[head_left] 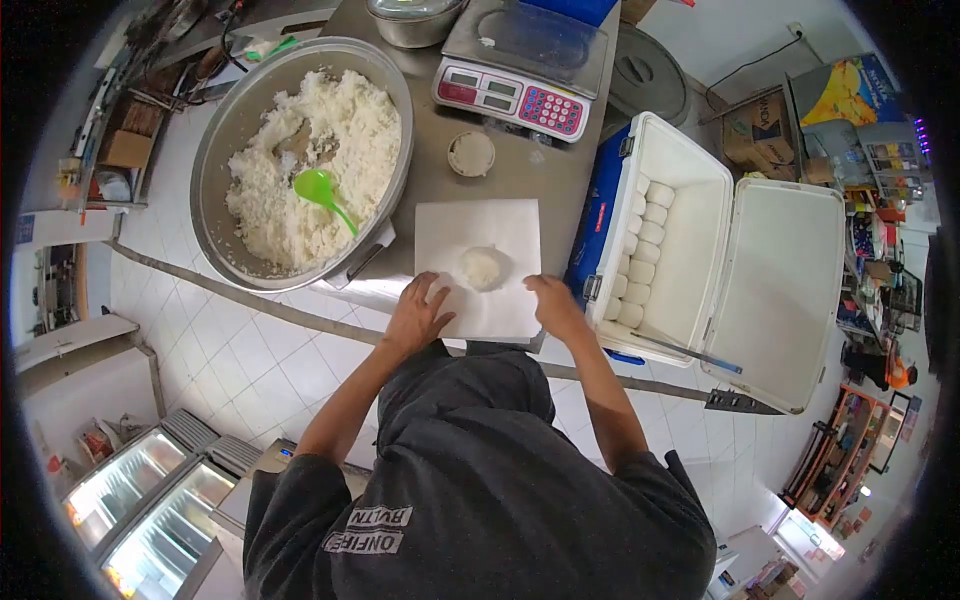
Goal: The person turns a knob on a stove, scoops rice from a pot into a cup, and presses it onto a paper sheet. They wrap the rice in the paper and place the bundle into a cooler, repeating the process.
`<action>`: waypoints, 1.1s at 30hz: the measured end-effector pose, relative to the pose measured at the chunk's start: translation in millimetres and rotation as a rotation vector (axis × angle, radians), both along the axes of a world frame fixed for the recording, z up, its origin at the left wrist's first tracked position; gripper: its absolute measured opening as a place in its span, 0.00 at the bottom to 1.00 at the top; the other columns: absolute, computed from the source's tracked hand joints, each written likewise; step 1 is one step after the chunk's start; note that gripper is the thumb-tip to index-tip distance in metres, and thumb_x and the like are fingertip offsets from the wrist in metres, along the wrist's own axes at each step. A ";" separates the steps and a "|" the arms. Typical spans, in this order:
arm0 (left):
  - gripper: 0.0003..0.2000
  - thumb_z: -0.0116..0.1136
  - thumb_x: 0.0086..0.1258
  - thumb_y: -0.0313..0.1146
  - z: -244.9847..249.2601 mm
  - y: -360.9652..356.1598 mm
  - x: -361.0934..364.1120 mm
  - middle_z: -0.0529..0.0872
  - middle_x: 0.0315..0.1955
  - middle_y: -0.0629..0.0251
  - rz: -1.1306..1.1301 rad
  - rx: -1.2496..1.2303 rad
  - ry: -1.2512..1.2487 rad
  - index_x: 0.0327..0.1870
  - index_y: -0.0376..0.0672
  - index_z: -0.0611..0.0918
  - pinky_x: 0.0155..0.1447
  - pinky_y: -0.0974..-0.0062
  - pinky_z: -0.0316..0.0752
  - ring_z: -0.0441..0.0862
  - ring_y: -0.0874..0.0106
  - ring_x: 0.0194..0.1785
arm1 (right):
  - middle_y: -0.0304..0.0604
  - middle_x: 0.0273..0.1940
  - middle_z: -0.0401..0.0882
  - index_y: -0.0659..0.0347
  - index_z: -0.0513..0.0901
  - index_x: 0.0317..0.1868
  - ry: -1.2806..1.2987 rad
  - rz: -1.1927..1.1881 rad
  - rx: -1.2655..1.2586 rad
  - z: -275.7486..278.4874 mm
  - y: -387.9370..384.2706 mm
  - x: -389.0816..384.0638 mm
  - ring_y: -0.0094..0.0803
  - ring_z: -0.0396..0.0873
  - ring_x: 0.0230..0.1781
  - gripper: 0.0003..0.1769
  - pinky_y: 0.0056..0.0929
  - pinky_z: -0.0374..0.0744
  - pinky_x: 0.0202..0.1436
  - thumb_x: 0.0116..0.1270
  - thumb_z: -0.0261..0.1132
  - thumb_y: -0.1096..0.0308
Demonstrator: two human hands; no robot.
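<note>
Currently the rice mound [482, 268] sits near the middle of the white paper [440, 225]. My left grip [418, 310] is spread over its left edge; my right grip [556, 303] is curled at the other, pinching or not, I can't tell. Lifting 1 side sharply could spill rice onto the worktop [565, 200].

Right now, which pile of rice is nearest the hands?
The small mound on the white paper, close to the left hand and right hand. The far larger pile lies left, in the metal pot, with a green spoon on it.
</note>
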State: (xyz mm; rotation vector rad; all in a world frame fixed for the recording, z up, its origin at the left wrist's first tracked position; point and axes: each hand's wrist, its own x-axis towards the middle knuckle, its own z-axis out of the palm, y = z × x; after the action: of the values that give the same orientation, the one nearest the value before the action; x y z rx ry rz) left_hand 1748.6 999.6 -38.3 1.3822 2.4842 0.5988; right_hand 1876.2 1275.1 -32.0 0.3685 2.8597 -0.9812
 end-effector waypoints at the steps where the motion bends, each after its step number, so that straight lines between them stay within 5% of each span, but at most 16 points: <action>1: 0.27 0.69 0.62 0.44 0.5 1.3 1.6 0.69 0.62 0.48 -0.002 0.001 0.001 0.58 0.39 0.77 0.72 0.54 0.64 0.66 0.50 0.68 | 0.52 0.41 0.82 0.64 0.84 0.41 0.103 0.082 0.012 -4.1 -7.7 1.4 0.49 0.80 0.48 0.09 0.43 0.78 0.54 0.59 0.65 0.74; 5: 0.27 0.70 0.60 0.47 1.8 5.8 8.8 0.73 0.57 0.48 -0.029 0.085 -0.131 0.55 0.38 0.78 0.69 0.55 0.66 0.69 0.50 0.65 | 0.49 0.39 0.78 0.62 0.84 0.37 -0.027 0.370 0.044 -11.9 -12.2 -15.1 0.47 0.78 0.49 0.11 0.42 0.77 0.52 0.51 0.71 0.73; 8: 0.27 0.71 0.60 0.48 10.7 9.4 9.4 0.74 0.55 0.48 -0.028 0.092 -0.169 0.53 0.37 0.79 0.68 0.56 0.68 0.70 0.51 0.63 | 0.47 0.38 0.80 0.61 0.86 0.37 -0.148 0.406 0.052 -22.0 -6.5 -25.0 0.46 0.77 0.47 0.11 0.41 0.76 0.52 0.54 0.71 0.67; 15: 0.23 0.71 0.59 0.40 10.7 9.0 13.9 0.78 0.50 0.51 0.029 0.131 -0.122 0.50 0.35 0.79 0.61 0.54 0.71 0.74 0.52 0.58 | 0.49 0.34 0.80 0.62 0.87 0.33 -0.085 0.224 -0.235 -19.6 5.7 -21.5 0.45 0.78 0.46 0.12 0.42 0.75 0.53 0.61 0.67 0.60; 20: 0.10 0.66 0.62 0.29 11.1 9.8 8.7 0.81 0.42 0.54 0.164 0.271 -0.156 0.43 0.38 0.83 0.52 0.58 0.76 0.79 0.54 0.48 | 0.43 0.43 0.80 0.64 0.84 0.43 0.336 0.096 0.195 26.1 -31.4 -9.2 0.49 0.77 0.48 0.17 0.46 0.74 0.57 0.66 0.65 0.57; 23: 0.06 0.63 0.63 0.25 12.5 17.4 -1.7 0.83 0.37 0.54 0.227 0.369 -0.227 0.40 0.39 0.85 0.46 0.62 0.78 0.81 0.56 0.41 | 0.43 0.49 0.79 0.61 0.82 0.47 0.281 0.178 0.209 15.7 -33.6 1.5 0.51 0.77 0.50 0.17 0.48 0.75 0.56 0.65 0.67 0.58; 25: 0.05 0.63 0.64 0.25 4.9 24.2 -16.5 0.83 0.35 0.53 0.262 0.398 -0.275 0.39 0.39 0.85 0.44 0.64 0.78 0.82 0.57 0.39 | 0.47 0.45 0.81 0.60 0.84 0.45 0.255 0.134 0.167 -6.3 -20.5 -9.3 0.48 0.79 0.48 0.13 0.45 0.77 0.54 0.64 0.68 0.62; 28: 0.10 0.56 0.72 0.26 -19.9 33.7 -41.7 0.81 0.27 0.56 0.485 0.369 -0.630 0.51 0.40 0.81 0.43 0.68 0.77 0.81 0.66 0.32 | 0.51 0.40 0.84 0.61 0.85 0.44 0.169 -0.043 -0.143 -19.1 0.1 -44.0 0.46 0.83 0.43 0.11 0.41 0.79 0.48 0.63 0.69 0.65; 30: 0.11 0.56 0.72 0.27 -40.1 33.2 -55.8 0.81 0.27 0.57 0.474 0.258 -0.588 0.53 0.41 0.79 0.43 0.67 0.77 0.81 0.66 0.32 | 0.52 0.34 0.86 0.67 0.84 0.42 0.091 -0.109 -0.347 -24.2 8.7 -62.9 0.40 0.86 0.34 0.11 0.36 0.81 0.42 0.63 0.71 0.69; 33: 0.13 0.58 0.70 0.28 -24.8 35.3 -53.4 0.82 0.34 0.55 0.510 0.096 -0.602 0.54 0.43 0.76 0.47 0.63 0.76 0.81 0.64 0.38 | 0.53 0.36 0.87 0.67 0.84 0.42 -0.007 0.002 -0.360 -37.5 18.1 -74.5 0.37 0.87 0.36 0.11 0.34 0.81 0.41 0.64 0.71 0.68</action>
State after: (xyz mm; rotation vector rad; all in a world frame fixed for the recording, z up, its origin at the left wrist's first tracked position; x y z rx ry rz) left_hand 1695.2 1034.9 -63.1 0.4551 2.2906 1.0592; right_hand 1801.7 1293.2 -69.5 0.3325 2.5989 -1.4542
